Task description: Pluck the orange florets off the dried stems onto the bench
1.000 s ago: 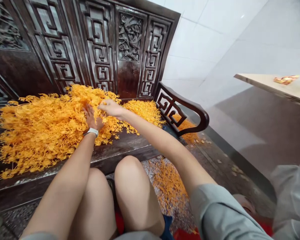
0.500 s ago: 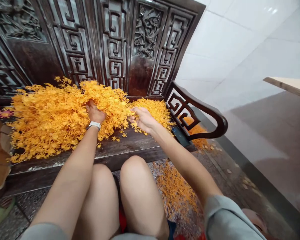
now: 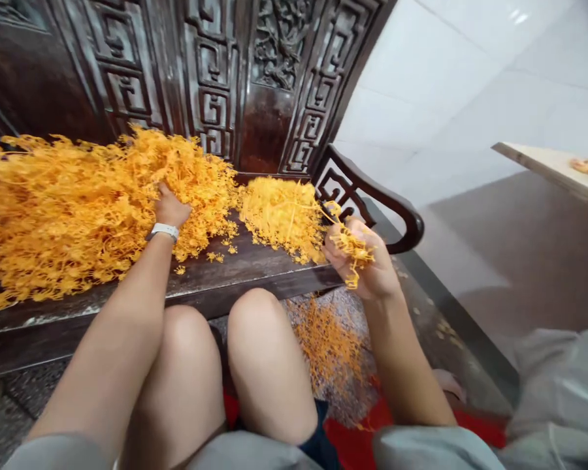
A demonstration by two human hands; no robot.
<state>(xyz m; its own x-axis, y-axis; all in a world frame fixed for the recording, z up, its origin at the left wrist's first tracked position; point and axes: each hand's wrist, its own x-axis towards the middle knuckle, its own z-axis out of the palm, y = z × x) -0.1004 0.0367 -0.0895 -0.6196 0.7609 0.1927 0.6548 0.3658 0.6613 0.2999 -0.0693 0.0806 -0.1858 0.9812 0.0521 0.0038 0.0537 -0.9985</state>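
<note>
over the bench (image 3: 259, 266) the air is open from the front edge, above both piles. the backrest (image 3: 269, 130) bars the rear edge, and the armrest (image 3: 412, 225) bars the right end. the large pile (image 3: 73, 222) fills the left stretch nearly to the front edge, the left hand (image 3: 171, 210) at its right part. a bare strip runs along the front edge beside it, narrowing rearward to a slim gap before the small pile (image 3: 279, 219). the right hand (image 3: 377, 267), gripping strands (image 3: 355, 247), hides the front right corner; the knees (image 3: 259, 326) crowd the front edge.
</note>
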